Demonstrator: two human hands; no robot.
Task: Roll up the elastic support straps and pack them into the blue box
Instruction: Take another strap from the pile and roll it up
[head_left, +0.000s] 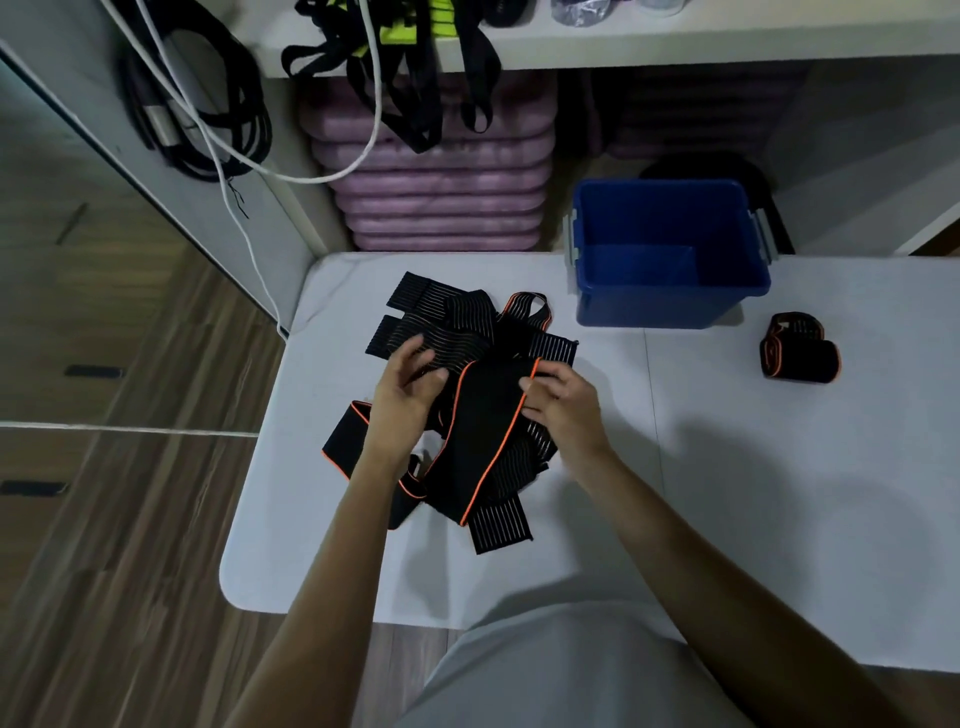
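Two hands work the tangled strap pile (457, 395) mid-surface: left hand (402, 402) loose and open above it, right hand (563, 402) pinching an orange-edged strap (480, 431). Farther right, a rolled strap (797, 348); beyond, the blue box (670, 254).

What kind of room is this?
Probably a home storage or workout-gear corner: stacked purple mats under a shelf draped with black straps, cables hanging by the wall, wood-look floor beside the white table.
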